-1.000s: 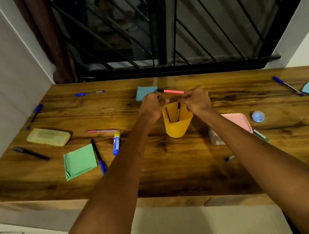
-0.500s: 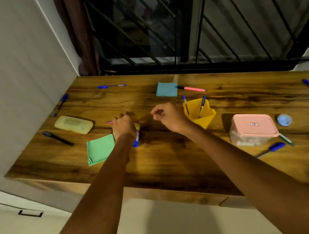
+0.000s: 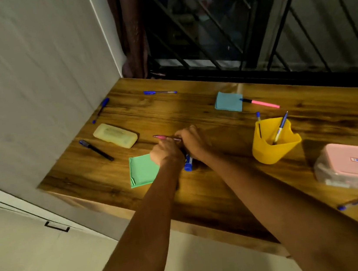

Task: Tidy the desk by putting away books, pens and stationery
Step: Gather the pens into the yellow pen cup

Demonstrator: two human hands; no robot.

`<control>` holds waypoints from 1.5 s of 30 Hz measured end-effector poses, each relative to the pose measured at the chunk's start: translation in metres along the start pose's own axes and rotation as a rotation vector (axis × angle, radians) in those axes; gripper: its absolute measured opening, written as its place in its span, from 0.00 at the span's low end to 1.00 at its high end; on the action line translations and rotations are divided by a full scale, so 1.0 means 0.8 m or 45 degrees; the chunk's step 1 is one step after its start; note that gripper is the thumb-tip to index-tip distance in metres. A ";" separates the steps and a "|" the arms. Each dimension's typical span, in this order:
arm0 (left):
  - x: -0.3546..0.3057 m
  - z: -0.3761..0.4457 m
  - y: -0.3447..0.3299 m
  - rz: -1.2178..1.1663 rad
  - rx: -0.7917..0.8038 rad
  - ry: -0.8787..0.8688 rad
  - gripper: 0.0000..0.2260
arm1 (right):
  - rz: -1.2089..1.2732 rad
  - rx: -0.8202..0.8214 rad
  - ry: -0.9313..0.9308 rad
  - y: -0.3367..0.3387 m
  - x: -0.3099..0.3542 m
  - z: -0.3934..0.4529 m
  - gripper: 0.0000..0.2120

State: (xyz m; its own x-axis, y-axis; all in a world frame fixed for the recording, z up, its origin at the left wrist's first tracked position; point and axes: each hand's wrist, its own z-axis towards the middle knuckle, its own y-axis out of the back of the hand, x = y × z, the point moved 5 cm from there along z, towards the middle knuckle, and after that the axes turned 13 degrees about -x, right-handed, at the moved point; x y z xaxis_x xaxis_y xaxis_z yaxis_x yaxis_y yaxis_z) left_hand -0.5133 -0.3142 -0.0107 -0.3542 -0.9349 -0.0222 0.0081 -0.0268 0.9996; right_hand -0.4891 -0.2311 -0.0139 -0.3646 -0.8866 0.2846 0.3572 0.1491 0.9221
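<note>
Reaching over a wooden desk (image 3: 226, 188), the left hand (image 3: 166, 153) pinches a pink pen (image 3: 162, 137) while the right hand (image 3: 193, 141) curls around a blue marker (image 3: 188, 162), probably gathering both for the yellow holder (image 3: 274, 145) standing well apart

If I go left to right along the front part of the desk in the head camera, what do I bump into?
Black pen → green paper pad → yellow cup → pink-lidded box.
</note>
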 end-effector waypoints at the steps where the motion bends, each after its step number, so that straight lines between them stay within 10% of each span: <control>1: -0.001 0.002 0.000 0.007 -0.012 -0.005 0.14 | -0.027 0.016 0.033 -0.004 0.003 0.002 0.10; 9: -0.007 0.025 -0.001 0.127 -0.156 -0.090 0.12 | -0.045 0.030 0.008 -0.018 0.000 0.022 0.11; 16: -0.002 0.043 0.002 0.082 -0.061 0.016 0.18 | 0.629 -0.281 -0.574 0.008 -0.041 0.042 0.18; 26: -0.031 0.040 0.013 -0.155 0.023 -0.040 0.17 | 1.078 -0.455 -0.700 0.077 -0.091 0.034 0.35; 45: -0.200 -0.022 0.151 -1.953 0.344 0.077 0.10 | 1.529 -0.817 -0.951 0.231 -0.233 -0.071 0.04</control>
State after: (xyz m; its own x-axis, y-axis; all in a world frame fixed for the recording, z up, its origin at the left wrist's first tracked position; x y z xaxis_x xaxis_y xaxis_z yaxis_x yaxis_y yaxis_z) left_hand -0.4396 -0.1741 0.1133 0.1713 -0.0859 -0.9815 -0.4775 -0.8786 -0.0065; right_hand -0.3066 -0.0630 0.0885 0.1345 0.0528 0.9895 0.9676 0.2084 -0.1427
